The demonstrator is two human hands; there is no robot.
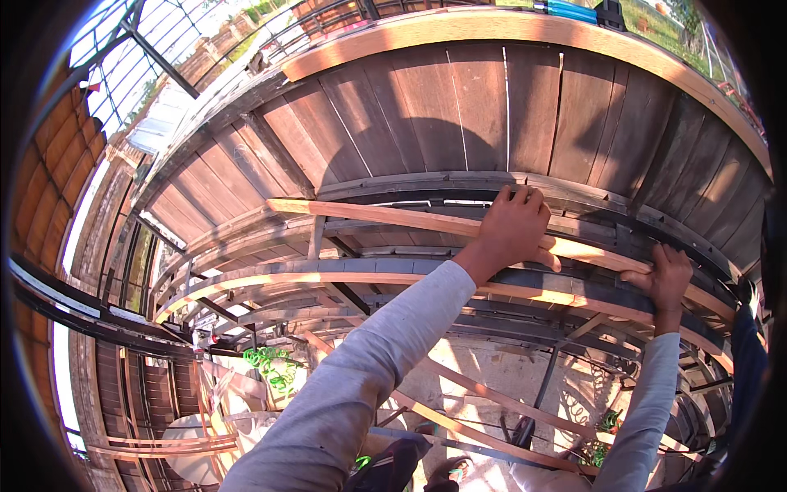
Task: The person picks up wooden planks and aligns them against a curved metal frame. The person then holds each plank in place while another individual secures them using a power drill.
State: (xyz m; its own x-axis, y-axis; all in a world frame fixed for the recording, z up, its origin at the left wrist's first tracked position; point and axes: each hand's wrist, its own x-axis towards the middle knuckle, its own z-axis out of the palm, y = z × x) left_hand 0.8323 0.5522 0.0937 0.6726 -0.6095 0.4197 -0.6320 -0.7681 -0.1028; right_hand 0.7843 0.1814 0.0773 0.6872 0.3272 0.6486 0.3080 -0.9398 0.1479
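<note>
A long, light-coloured wooden batten (pixel 377 216) runs from the middle left toward the right, along the foot of a wall of dark boards (pixel 434 107). My left hand (pixel 515 228) is wrapped over the batten near its middle, knuckles up and thumb on the near side. Farther right, my right hand (pixel 666 277) grips the same strip, its thumb pointing left along it. Beneath the batten, a short upright post (pixel 316 238) stands near its left end. A curved timber rail (pixel 369 277) with a dark grey top lies just nearer to me.
A pale timber cap (pixel 459 26) tops the board wall, with a blue and black tool (pixel 578 11) on it. Below are more curved rails, diagonal struts (pixel 484 426) and a green coiled hose (pixel 275 366). Dark blue cloth (pixel 750 353) shows at the right edge.
</note>
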